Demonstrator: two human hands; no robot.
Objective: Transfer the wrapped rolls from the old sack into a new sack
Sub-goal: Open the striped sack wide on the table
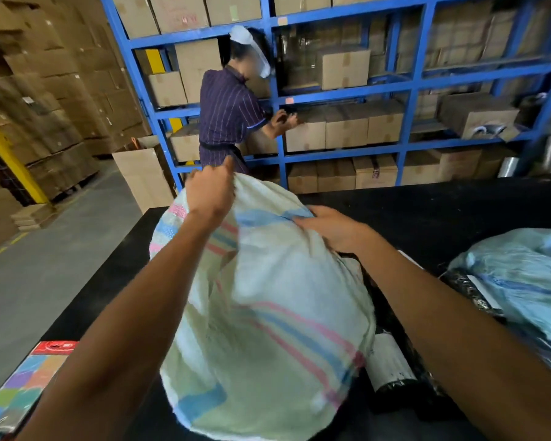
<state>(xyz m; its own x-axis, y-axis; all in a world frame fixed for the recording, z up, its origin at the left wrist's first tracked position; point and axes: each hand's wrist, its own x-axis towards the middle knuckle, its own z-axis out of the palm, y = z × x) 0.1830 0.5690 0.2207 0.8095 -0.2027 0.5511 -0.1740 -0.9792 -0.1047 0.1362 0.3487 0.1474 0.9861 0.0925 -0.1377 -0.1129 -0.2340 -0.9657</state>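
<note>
Two hands worked a striped sack [268, 313] on the counter [427, 211]; left hand [209, 192] gripped its top, lifting; right hand [334, 229] pressed, open, steadying it.

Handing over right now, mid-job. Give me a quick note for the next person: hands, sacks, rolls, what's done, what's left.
Left hand: gripping the striped sack at its raised far end.
Right hand: pressed flat on the sack's top.
The sack lies on the black table. A wrapped roll lies beside it, right. Blue sack sits at far right.
Done: unclear.
Left: bag the loose roll; sack contents can't be seen.
</note>
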